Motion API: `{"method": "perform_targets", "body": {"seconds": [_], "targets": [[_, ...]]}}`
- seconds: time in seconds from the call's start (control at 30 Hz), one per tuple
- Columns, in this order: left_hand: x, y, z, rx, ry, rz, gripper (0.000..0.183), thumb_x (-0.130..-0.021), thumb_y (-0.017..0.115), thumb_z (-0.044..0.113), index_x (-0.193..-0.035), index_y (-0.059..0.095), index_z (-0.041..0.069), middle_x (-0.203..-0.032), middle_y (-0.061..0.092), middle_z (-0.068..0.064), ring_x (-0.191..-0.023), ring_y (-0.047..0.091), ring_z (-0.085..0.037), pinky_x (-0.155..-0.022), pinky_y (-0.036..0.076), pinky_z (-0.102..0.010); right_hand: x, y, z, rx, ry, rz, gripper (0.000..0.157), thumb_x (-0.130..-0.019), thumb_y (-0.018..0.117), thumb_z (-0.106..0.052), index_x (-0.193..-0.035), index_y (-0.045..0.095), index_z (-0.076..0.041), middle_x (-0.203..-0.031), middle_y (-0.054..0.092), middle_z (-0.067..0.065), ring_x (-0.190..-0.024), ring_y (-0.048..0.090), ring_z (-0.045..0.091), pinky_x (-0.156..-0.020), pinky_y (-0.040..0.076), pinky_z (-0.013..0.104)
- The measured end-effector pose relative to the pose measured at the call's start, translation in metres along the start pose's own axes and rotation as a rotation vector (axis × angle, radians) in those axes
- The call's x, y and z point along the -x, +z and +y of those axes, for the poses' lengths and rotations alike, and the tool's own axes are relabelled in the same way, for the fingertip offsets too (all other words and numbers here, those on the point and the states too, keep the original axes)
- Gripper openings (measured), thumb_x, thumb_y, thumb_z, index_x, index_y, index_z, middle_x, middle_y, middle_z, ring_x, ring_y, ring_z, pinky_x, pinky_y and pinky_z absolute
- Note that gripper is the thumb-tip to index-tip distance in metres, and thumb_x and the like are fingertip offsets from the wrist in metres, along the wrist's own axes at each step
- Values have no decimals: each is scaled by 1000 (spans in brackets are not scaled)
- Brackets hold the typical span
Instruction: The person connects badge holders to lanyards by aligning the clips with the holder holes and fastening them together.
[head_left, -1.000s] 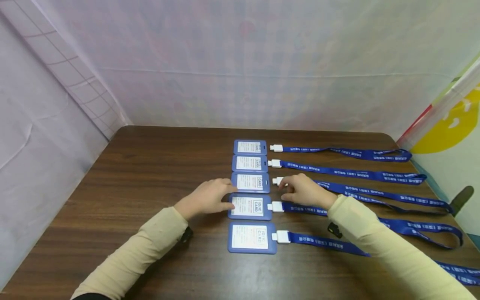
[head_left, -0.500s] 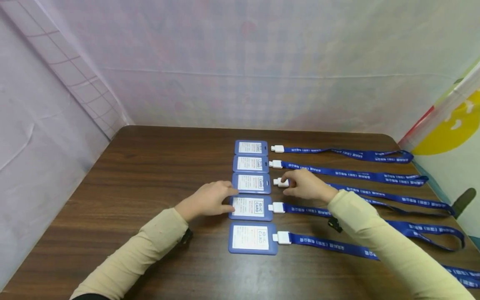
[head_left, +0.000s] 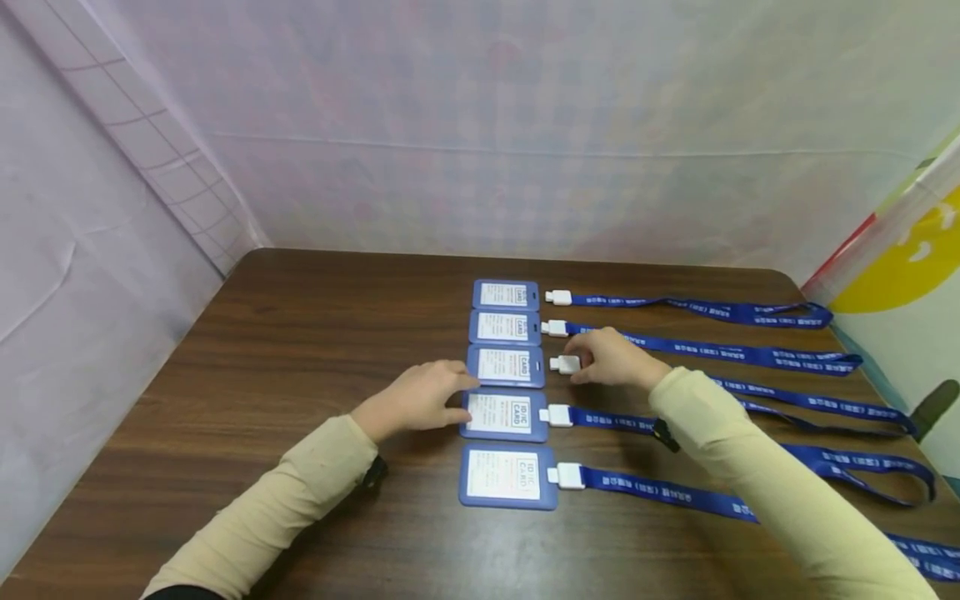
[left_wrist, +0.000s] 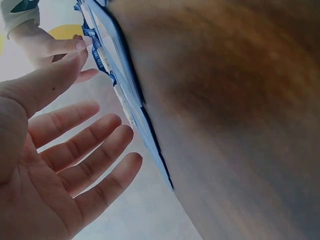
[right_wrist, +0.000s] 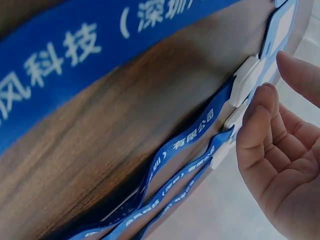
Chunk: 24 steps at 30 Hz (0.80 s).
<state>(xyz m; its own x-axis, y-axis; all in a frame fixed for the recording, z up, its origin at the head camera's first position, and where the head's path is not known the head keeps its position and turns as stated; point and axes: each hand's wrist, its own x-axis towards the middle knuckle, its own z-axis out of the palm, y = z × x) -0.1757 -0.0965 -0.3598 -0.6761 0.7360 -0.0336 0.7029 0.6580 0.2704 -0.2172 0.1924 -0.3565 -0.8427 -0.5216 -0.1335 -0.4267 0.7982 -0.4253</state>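
Several blue-framed card holders (head_left: 507,475) lie in a column on the brown table, each with a white clip (head_left: 572,476) on a blue lanyard at its right. My left hand (head_left: 416,398) is at the left edges of the middle card holder (head_left: 506,366) and the one in front of it (head_left: 504,414). In the left wrist view its fingers (left_wrist: 107,187) are spread and hold nothing. My right hand (head_left: 611,358) has thumb and forefinger around the middle white clip (head_left: 567,365), which lies flat; the right wrist view shows a gap between thumb and forefinger (right_wrist: 262,100).
Blue printed lanyards (head_left: 738,354) run right across the table, some hanging near its right edge. Bare wood of the table (head_left: 322,333) spreads to the left. A pale curtain (head_left: 480,150) hangs behind, and a yellow shape (head_left: 892,271) shows at the right.
My right hand has come over the middle clip, its thumb and forefinger now on either side of it. My left hand stays by the card holders, and the view has shifted slightly.
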Motion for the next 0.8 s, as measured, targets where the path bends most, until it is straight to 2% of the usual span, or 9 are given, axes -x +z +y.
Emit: {"method": "perform_targets", "body": {"seconds": [0.2,0.47,0.63,0.8], "targets": [[1,-2,0,-4,-19,-6,46,-80,70,30,-117,61,4,-105,60,-9,-93,58,-20,-75,50,-33,-5,-2,6,-4,42,-37,40,-74,74,-15,-108,61,2,-67,54,1,-59,48,14,-54,42,27],[1,-3,0,11,-36,-12,47,-80,69,31,-118,60,4,-104,60,-8,-89,57,-17,-73,49,-31,-12,-5,14,8,20,-78,41,-70,75,-15,-105,62,2,-65,55,1,-58,49,13,-54,42,27],[0,-3,-3,4,-45,-6,47,-81,69,31,-118,60,4,-103,60,-7,-87,57,-15,-71,49,-29,-17,-2,14,5,25,-85,34,-70,75,-15,-97,63,0,-64,55,1,-57,49,13,-54,42,26],[0,-4,-3,1,-55,7,50,-81,68,31,-122,57,4,-108,60,-9,-92,57,-18,-76,49,-31,-20,1,16,-19,53,-100,29,-72,75,-14,-93,61,-1,-64,55,2,-55,49,13,-52,42,26]]}}
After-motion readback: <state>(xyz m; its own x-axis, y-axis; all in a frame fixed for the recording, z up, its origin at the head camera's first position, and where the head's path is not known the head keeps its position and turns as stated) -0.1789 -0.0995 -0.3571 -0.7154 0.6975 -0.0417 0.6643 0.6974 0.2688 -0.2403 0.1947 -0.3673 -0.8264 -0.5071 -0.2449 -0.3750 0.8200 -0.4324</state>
